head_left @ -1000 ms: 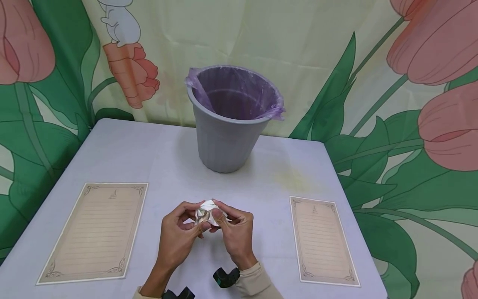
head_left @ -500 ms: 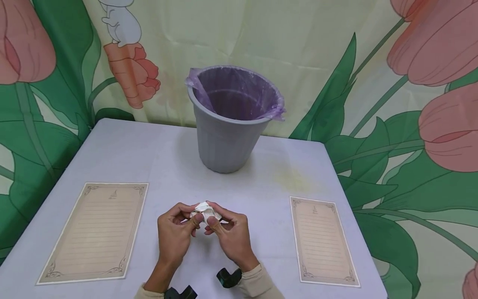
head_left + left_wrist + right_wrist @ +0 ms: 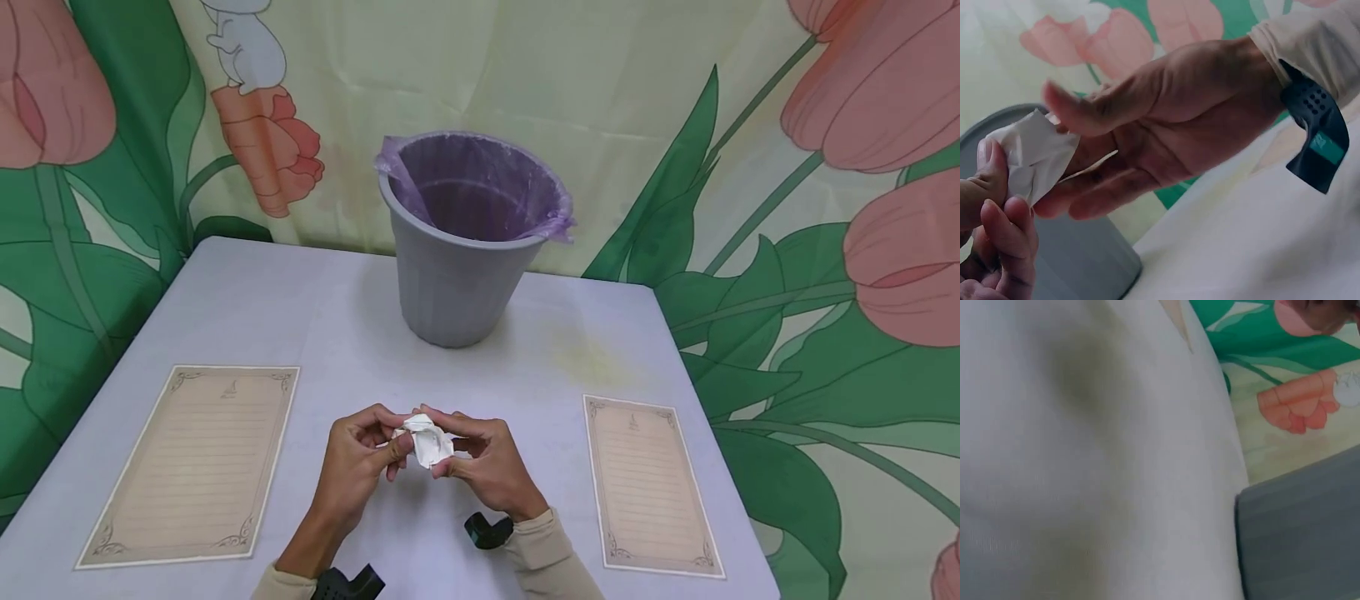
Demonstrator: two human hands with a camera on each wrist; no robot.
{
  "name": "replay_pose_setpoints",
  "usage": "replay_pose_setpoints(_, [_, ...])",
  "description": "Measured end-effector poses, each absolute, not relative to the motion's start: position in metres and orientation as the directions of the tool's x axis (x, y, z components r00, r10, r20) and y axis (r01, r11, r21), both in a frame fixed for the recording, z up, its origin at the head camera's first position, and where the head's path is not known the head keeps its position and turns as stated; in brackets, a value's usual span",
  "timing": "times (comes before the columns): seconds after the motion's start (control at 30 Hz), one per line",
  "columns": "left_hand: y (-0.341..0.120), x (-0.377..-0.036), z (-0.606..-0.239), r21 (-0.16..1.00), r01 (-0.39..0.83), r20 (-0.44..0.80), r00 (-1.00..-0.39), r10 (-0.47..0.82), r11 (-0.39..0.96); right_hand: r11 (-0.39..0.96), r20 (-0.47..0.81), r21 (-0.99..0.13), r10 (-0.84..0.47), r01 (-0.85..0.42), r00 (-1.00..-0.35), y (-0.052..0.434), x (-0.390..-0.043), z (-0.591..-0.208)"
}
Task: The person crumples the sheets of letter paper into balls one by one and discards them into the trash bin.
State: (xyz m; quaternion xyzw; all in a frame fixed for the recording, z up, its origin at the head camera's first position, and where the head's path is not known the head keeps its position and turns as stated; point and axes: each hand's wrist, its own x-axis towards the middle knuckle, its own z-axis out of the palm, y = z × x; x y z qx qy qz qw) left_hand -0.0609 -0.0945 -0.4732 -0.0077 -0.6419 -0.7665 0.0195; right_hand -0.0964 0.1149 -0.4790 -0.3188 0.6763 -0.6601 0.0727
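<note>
Between my two hands is a small crumpled piece of white paper (image 3: 433, 443), lifted above the near middle of the table. My left hand (image 3: 354, 462) pinches its left side, thumb in front. On its right side, my right hand (image 3: 491, 462) has fingers along the top and thumb at the lower corner. The left wrist view shows the paper (image 3: 1025, 156) close up, with left fingertips (image 3: 1007, 231) on it and the right hand (image 3: 1172, 115) reaching in from the right. Only a bit of a hand shows in the right wrist view's top corner.
A grey bin (image 3: 461, 292) with a purple liner (image 3: 480, 183) stands at the back of the white-covered table (image 3: 322, 317). Lined, bordered sheets lie at left (image 3: 198, 467) and right (image 3: 652, 492). A floral curtain (image 3: 600, 100) hangs behind.
Both hands have been turning the paper, and a smoother white face now shows. My right hand has shifted right, its thumb moving to the paper's lower corner.
</note>
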Motion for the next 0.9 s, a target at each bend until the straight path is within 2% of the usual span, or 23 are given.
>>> replay_pose_setpoints(0.27, [-0.090, -0.061, -0.472, 0.985, 0.051, 0.040, -0.997, -0.065, -0.164, -0.093, 0.398, -0.914, -0.383, -0.394, -0.834, 0.103, -0.090, -0.481])
replay_pose_setpoints(0.53, [-0.080, -0.058, -0.474, 0.990, 0.074, 0.055, -0.987, -0.153, -0.118, -0.162, 0.416, -0.908, -0.242, -0.386, -0.877, 0.087, -0.080, -0.486])
replay_pose_setpoints(0.7, [-0.073, -0.057, -0.473, 0.990, 0.127, 0.112, -0.971, -0.209, -0.057, -0.121, 0.437, -0.898, -0.129, -0.423, -0.890, 0.081, -0.077, -0.487])
replay_pose_setpoints(0.9, [-0.070, -0.055, -0.467, 0.985, 0.174, 0.173, -0.973, -0.151, 0.005, -0.106, 0.351, -0.932, -0.042, -0.345, -0.935, 0.081, -0.078, -0.482])
